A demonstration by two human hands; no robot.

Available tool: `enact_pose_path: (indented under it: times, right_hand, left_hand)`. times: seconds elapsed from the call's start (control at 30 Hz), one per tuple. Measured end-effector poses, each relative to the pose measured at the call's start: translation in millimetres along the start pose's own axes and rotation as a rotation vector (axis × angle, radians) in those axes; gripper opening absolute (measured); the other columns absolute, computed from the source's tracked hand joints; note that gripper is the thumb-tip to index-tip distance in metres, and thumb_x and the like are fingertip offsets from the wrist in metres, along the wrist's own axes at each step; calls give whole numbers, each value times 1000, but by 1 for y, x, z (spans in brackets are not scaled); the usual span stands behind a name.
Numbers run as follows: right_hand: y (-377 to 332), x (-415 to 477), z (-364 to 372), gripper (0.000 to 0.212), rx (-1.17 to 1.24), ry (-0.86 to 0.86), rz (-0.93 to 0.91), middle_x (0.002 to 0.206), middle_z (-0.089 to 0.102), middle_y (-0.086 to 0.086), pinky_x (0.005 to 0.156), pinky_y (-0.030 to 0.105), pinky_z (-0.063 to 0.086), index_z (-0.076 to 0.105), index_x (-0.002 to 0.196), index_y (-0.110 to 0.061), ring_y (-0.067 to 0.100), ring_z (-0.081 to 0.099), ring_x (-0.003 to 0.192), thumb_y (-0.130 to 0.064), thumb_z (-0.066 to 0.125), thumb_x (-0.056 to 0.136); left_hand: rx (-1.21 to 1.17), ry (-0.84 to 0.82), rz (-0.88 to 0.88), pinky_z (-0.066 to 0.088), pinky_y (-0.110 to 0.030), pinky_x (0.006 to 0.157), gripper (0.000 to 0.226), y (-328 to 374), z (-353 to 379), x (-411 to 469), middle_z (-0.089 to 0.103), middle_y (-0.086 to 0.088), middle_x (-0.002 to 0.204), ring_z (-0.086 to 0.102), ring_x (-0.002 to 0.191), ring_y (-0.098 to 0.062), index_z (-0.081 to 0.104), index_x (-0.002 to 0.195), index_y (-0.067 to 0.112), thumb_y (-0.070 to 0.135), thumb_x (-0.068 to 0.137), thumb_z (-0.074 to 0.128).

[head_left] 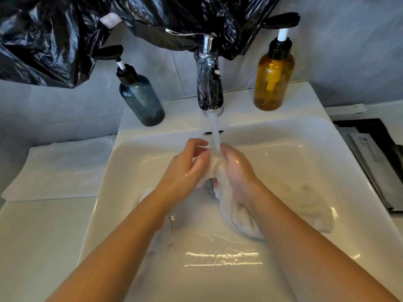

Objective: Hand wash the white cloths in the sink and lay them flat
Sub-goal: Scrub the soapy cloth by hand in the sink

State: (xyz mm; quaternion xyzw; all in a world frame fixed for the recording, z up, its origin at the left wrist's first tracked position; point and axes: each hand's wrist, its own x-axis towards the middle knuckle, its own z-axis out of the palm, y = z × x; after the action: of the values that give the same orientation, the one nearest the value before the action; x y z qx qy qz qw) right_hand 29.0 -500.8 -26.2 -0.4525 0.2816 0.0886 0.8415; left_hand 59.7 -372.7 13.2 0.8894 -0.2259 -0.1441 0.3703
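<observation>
Two grips, left hand (185,173) and right hand (237,168), clench one white cloth (237,221) under the faucet stream (214,131) above the sink (130,171); soaked, it likely hangs limp, heavy, slippery, so take hold by bunched edges.

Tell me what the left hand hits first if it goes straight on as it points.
The left hand would probably meet the bunched white cloth it grips, then the right hand just beyond; depth is unclear.
</observation>
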Motion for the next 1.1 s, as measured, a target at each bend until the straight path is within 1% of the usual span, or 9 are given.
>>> enact_pose_path:
  times: [0.1, 0.27, 0.43, 0.6, 0.73, 0.83, 0.93, 1.0, 1.1]
  right_hand:
    - [-2, 4, -3, 38, -13, 1, -1, 65, 50, 11, 51, 31, 38, 63, 100, -10, 25, 47, 52, -40, 52, 78]
    - [-1, 6, -14, 58, -311, -55, -167, 67, 58, 16, 48, 36, 50, 51, 124, 1, 29, 58, 53, -51, 48, 100]
    - [-15, -7, -40, 48, -657, -172, -179, 100, 73, 11, 83, 49, 60, 58, 113, -32, 28, 71, 85, -30, 82, 72]
    - [-27, -13, -49, 25, -18, -107, -50, 69, 66, 8, 57, 26, 50, 70, 102, -9, 20, 61, 58, -26, 55, 93]
    - [-11, -5, -26, 75, 43, -15, 65, 106, 75, 15, 96, 39, 52, 69, 120, -9, 28, 71, 101, -73, 57, 83]
    - [0, -2, -15, 38, 46, 20, 25, 74, 70, 4, 71, 32, 51, 72, 87, -15, 19, 66, 77, -44, 52, 99]
    - [3, 0, -16, 35, -31, 92, -40, 52, 57, -3, 54, 28, 44, 66, 63, -20, 15, 56, 53, -27, 55, 96]
    - [-1, -1, -15, 28, -16, 95, -36, 60, 59, 8, 49, 25, 44, 64, 76, -11, 18, 57, 48, -24, 49, 95]
    - [-2, -1, -12, 45, 95, 168, -6, 85, 72, 18, 64, 31, 53, 70, 101, -4, 27, 69, 71, -45, 53, 94]
  left_hand:
    - [37, 93, -48, 44, -19, 55, 31, 9, 21, 10, 65, 1, 75, 61, 65, -6, 53, 108, 22, 45, 100, 35]
    - [68, 253, -150, 52, -38, 70, 44, 12, 15, 34, 65, -4, 76, 63, 74, -26, 65, 82, 13, 50, 89, 45]
    - [-173, 362, -120, 37, -31, 59, 33, 5, -13, 35, 50, 0, 70, 46, 64, -16, 51, 76, 15, 37, 100, 51]
    - [-306, 247, 35, 43, -24, 66, 7, -6, 6, 11, 56, 7, 79, 50, 67, -12, 45, 88, 20, 18, 89, 51]
    - [-105, 391, 195, 47, -30, 64, 19, 6, 50, -1, 57, 6, 75, 56, 70, -14, 57, 80, 17, 32, 82, 47]
    - [-68, 473, 76, 46, -35, 55, 32, 11, 63, 10, 58, 2, 65, 56, 60, -18, 59, 69, 14, 38, 87, 49]
    - [-260, 454, -210, 29, -32, 53, 40, 2, 53, 33, 39, 3, 50, 34, 50, -18, 38, 54, 18, 23, 91, 53]
    - [-431, 504, -340, 26, -35, 58, 40, -6, 47, 38, 30, 5, 50, 28, 56, -18, 34, 51, 19, 24, 86, 53]
    - [-361, 525, -134, 28, -32, 54, 42, 7, 56, 22, 31, 5, 48, 28, 50, -11, 34, 54, 21, 24, 91, 53]
